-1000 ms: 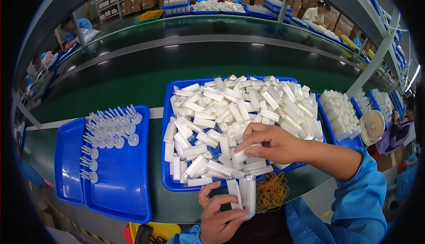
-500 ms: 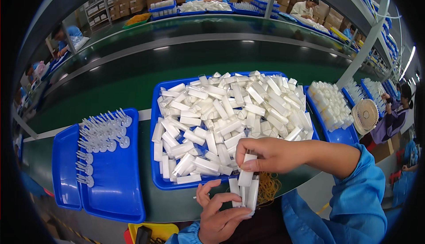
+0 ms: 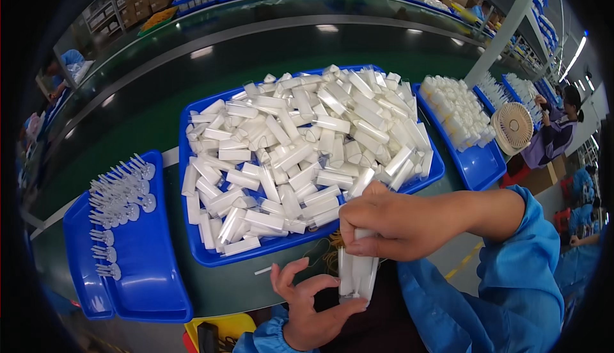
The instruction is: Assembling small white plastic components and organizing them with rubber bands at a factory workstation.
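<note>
My left hand (image 3: 314, 311) pinches the lower end of a small bundle of white pieces in clear plastic sleeves (image 3: 358, 275) between thumb and index finger, its other fingers lifted. From above, my right hand (image 3: 400, 225) is closed on a white sleeved piece (image 3: 364, 232), whose lower end meets the top of the bundle. My right fingers partly hide it. Just beyond my hands, a heap of similar white sleeved pieces (image 3: 294, 154) fills a large blue tray (image 3: 203, 255). Tan rubber bands (image 3: 333, 250) show beside the bundle, partly covered by my right hand.
Blue trays (image 3: 153, 270) at left hold clear stemmed plastic parts (image 3: 125, 186). At right, another blue tray (image 3: 487, 168) carries whitish translucent pieces (image 3: 457, 110), near a beige fan (image 3: 513, 126). A metal post (image 3: 502, 36) rises behind. A yellow bin (image 3: 240, 325) sits below the table edge.
My right hand has brought its white piece down against the bundle, and its fingers now cover more of it. The view has shifted, so trays appear further left and higher.
</note>
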Tool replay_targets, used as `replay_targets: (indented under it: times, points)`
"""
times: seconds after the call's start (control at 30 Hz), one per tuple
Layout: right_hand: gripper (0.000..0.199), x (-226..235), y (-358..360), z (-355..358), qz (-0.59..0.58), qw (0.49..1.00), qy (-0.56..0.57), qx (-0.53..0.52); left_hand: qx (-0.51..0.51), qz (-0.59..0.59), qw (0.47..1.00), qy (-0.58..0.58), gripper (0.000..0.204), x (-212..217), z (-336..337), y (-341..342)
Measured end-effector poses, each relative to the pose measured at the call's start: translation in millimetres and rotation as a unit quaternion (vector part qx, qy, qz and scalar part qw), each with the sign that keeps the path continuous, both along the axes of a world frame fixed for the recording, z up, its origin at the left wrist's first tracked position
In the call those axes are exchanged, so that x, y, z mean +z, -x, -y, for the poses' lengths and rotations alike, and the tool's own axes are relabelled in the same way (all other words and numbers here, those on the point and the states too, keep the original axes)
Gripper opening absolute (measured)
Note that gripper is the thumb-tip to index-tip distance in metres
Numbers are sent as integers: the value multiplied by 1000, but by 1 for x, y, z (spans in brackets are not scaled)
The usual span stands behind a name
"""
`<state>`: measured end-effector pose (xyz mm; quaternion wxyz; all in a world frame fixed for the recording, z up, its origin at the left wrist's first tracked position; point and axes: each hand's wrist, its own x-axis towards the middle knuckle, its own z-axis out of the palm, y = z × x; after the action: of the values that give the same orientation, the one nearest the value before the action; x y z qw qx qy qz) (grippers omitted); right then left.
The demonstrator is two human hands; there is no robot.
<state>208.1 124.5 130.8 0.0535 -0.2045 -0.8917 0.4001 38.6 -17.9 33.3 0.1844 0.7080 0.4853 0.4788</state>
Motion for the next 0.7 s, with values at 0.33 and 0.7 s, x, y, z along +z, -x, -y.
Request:
replay_targets:
  times: [0.33, 0.7]
  points:
    - [14, -12, -9, 22, -6, 994, 111, -3, 44, -1, 999, -32, 17, -5, 5, -4]
    - [12, -32, -14, 33, -4, 993, 116, -36, 22, -114, 991, -62, 24, -1, 1, 3]
